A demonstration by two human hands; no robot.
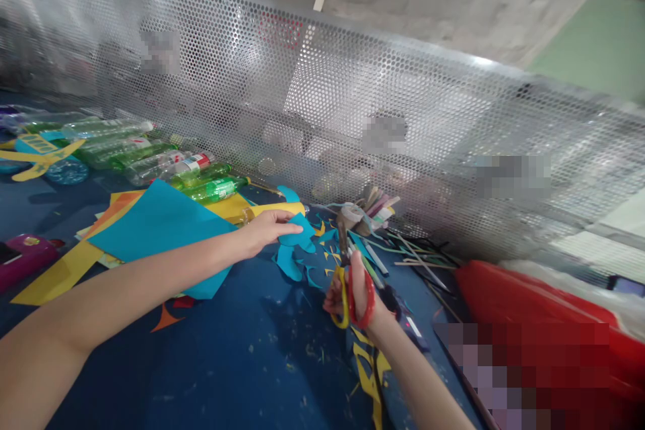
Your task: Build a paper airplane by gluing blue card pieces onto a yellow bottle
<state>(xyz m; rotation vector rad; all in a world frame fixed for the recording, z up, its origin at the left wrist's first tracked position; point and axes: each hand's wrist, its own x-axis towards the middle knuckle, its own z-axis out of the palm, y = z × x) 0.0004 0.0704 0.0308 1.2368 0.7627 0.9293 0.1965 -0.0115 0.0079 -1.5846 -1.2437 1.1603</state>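
My left hand [267,232] pinches a small blue paper piece [298,232] between thumb and fingers, above the dark blue table [211,363]. Curved blue paper cut-outs [288,263] lie just below it, and a yellow-wrapped bottle [275,211] rests behind it. In my right hand [355,292] is a pair of scissors [343,292] with one yellow and one red handle loop, its dark blades pointing up and away. The blades stand apart from the blue piece. Thin blue and yellow scraps [330,255] are scattered between my hands.
Large blue sheets [161,225] lie over yellow and orange paper at left. Several plastic bottles [136,151] line the perforated metal screen [322,80]. A magenta object [27,259] sits at far left; a red bag [544,309] is at right. Sticks [377,208] and strips lie behind the scissors.
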